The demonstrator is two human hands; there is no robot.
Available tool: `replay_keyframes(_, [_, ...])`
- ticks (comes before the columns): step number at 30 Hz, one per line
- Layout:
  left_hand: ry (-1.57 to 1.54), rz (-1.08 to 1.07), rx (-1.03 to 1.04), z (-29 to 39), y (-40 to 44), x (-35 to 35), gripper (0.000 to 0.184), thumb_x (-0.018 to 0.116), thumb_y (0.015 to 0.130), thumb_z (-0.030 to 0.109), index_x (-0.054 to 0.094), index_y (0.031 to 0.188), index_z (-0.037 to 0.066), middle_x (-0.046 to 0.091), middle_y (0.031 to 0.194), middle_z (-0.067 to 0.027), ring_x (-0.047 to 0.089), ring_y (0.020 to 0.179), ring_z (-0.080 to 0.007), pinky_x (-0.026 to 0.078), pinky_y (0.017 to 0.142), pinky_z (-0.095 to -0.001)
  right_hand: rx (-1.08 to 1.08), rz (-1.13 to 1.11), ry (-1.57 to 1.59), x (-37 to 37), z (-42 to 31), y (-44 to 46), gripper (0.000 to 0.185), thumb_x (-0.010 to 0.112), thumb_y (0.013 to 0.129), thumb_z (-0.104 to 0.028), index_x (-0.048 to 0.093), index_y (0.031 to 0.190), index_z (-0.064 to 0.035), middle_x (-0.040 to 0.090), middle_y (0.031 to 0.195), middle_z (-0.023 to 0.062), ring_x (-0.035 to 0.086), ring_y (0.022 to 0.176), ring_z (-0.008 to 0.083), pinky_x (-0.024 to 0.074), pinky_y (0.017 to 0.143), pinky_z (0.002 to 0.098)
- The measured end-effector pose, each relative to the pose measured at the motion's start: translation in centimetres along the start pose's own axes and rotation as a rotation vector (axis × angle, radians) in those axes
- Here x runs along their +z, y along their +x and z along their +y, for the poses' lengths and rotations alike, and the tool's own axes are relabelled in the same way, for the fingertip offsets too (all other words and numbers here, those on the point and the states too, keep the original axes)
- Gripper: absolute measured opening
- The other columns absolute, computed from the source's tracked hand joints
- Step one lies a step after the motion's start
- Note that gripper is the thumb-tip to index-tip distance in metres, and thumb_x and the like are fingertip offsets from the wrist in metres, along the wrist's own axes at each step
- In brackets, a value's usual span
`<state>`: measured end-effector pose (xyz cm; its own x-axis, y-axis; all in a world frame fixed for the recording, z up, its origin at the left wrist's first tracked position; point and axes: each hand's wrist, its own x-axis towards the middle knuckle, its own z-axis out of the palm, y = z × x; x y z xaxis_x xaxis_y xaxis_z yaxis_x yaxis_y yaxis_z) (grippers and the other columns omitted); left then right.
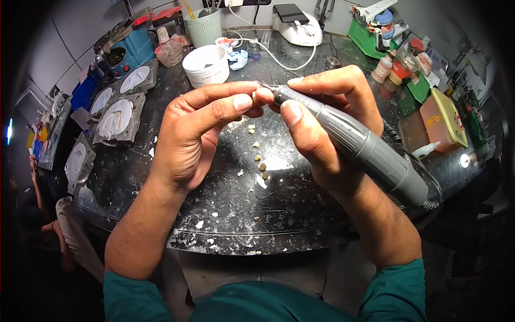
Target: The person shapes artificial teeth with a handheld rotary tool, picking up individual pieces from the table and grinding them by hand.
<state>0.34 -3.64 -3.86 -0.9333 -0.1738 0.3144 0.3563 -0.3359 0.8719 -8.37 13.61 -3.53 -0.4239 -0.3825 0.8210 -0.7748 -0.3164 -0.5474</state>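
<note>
My right hand (327,118) is wrapped round a grey rotary handpiece (365,145), whose thin metal tip points up and left. My left hand (209,112) is closed in a pinch beside that tip; what lies between its fingertips is too small to name. The fingertips of both hands are close together at the tool's tip. Below them, several small tooth-like pieces (258,158) lie in a rough line on the black table (225,188), among white crumbs.
A white tub (206,66) stands behind my left hand. Articulator plates with plaster (117,118) sit at the left. A white device (298,29) is at the back, with a cable. Bottles (382,68) and a yellow-lidded box (442,118) stand right. Another person's arm (38,182) shows far left.
</note>
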Motion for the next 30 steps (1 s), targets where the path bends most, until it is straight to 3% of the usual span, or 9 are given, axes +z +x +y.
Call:
replay_keyframes(4, [-0.018,0.006,-0.014,-0.2,0.0,0.0,0.02,0.065,0.088,0.006,0.069,0.106,-0.002,0.072,0.102,-0.0142,0.066,0.096,-0.0194,0.049,0.094,-0.0333,-0.008,-0.017,0.005,0.0,0.1,-0.1,0.025,0.067,0.085,-0.008,0.054,0.102,0.0037,0.062,0.094,0.0115,0.066,0.083,0.0162,0.053,0.076,0.0275])
replay_keyframes(13, [-0.288,0.068,-0.079,-1.0,-0.3,-0.1,0.024,0.063,0.093,0.01,0.064,0.115,0.0,0.07,0.105,-0.011,0.066,0.096,-0.017,0.049,0.092,-0.0296,-0.077,-0.041,0.047,0.3,0.8,-0.3,0.023,0.064,0.085,0.002,0.05,0.103,0.0036,0.061,0.095,0.0148,0.067,0.102,0.0292,0.0544,0.085,0.0328])
replay_keyframes(18, [-0.37,-0.005,-0.048,-1.5,-0.5,-0.2,0.023,0.06,0.094,0.009,0.064,0.115,0.001,0.07,0.107,-0.012,0.066,0.099,-0.0178,0.049,0.094,-0.0302,-0.034,-0.063,0.029,0.5,0.5,-0.6,0.021,0.065,0.084,0.003,0.053,0.101,0.0041,0.066,0.101,0.021,0.067,0.103,0.0265,0.054,0.086,0.0319])
replay_keyframes(30, [-0.207,-0.08,0.117,-1.4,-0.2,-0.2,0.02,0.059,0.093,0.004,0.065,0.111,-0.003,0.069,0.108,-0.0197,0.067,0.098,-0.0227,0.051,0.095,-0.0346,-0.067,-0.063,-0.044,-0.1,0.0,-0.5,0.021,0.065,0.083,0.004,0.052,0.099,0.0037,0.066,0.095,0.0188,0.069,0.096,0.0272,0.0552,0.085,0.0342])
